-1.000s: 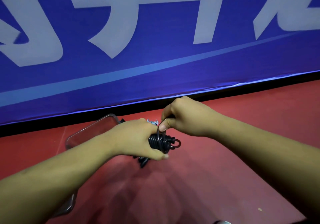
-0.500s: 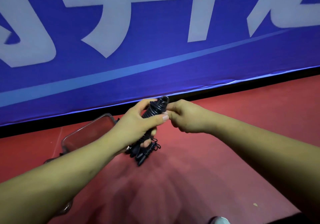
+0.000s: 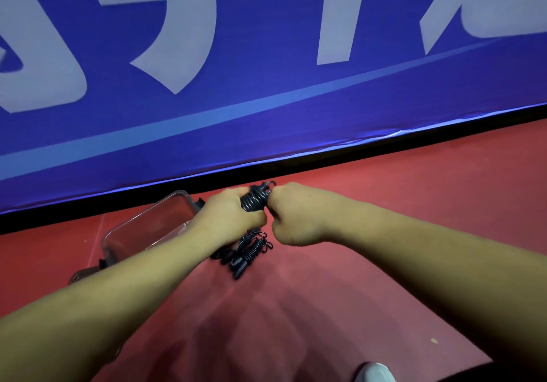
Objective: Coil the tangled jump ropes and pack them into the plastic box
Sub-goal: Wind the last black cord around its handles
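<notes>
Black cord of a jump rope, wound into tight turns, is gripped in the left hand, whose fingers are curled round the bundle. The right hand is clenched just beside it, and the top end of the wound cord is pinched between its thumb and fingers, so that both hands are closed on the same rope and nearly touch each other. Below the left hand, loose loops and dark handle ends are seen hanging from the bundle; whether they touch the floor cannot be told. A clear plastic box is set on the red floor to the left of the rope, partly hidden behind the left forearm, with its far corner just beside the left hand. The rope is held outside the box, to the right of its rim. What lies inside the box cannot be made out, since much of it is covered by the arm. Behind the hands a blue banner with large pale lettering is stretched along the wall, with a black strip along its foot where the floor is met. The tip of a white shoe is visible at the bottom edge.
</notes>
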Demonstrator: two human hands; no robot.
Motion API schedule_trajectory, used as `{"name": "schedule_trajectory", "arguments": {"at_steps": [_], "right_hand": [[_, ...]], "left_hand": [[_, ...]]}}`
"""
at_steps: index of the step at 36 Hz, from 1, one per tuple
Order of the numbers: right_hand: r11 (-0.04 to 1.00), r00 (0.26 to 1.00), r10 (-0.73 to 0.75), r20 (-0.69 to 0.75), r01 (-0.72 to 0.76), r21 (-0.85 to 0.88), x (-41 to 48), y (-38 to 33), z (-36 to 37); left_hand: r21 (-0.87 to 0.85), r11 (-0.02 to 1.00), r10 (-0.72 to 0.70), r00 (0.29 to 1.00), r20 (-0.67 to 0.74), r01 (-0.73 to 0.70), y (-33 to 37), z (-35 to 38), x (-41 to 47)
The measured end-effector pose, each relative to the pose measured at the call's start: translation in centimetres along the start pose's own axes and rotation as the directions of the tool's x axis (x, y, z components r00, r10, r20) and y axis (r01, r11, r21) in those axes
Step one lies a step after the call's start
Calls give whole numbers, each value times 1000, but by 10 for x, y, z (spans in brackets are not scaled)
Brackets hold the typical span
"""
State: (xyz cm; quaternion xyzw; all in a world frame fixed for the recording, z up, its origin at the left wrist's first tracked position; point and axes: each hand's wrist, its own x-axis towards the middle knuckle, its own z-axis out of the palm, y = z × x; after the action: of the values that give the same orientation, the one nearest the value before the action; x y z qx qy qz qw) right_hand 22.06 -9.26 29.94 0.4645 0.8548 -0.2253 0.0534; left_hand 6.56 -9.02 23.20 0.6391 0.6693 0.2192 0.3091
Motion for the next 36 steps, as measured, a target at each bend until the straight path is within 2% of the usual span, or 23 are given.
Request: {"name": "schedule_trajectory", "arguments": {"at_steps": [4, 8, 13, 20, 26, 30, 33, 36], "right_hand": [[996, 999, -29, 40, 32, -79, -6, -2, 0], [951, 995, -84, 51, 95, -294, -6, -6, 1], [917, 986, -161, 41, 165, -363, -7, -4, -2], [901, 970, -243, -13, 221, -374, 0, -7, 6], [938, 965, -262, -24, 248, -243, 2, 4, -3], [960, 971, -240, 10, 236, 152, 2, 15, -4], [902, 975, -217, -45, 218, 372, 3, 25, -8], [760, 984, -149, -96, 176, 626, 2, 31, -9]], "left_hand": [[183, 983, -35, 996, 80, 20, -1, 2, 2], [412, 910, -49, 979, 196, -37, 7, 0, 0], [427, 882, 14, 918, 395, -197, 8, -8, -8], [466, 812, 41, 831, 554, -351, 4, -21, -6], [469, 751, 139, 805, 576, -465, 15, -35, -14], [450, 736, 255, 823, 507, -505, 14, -34, -18], [414, 740, 362, 833, 419, -530, 10, -35, -16], [304, 785, 425, 827, 369, -539, 9, -38, -13]]}}
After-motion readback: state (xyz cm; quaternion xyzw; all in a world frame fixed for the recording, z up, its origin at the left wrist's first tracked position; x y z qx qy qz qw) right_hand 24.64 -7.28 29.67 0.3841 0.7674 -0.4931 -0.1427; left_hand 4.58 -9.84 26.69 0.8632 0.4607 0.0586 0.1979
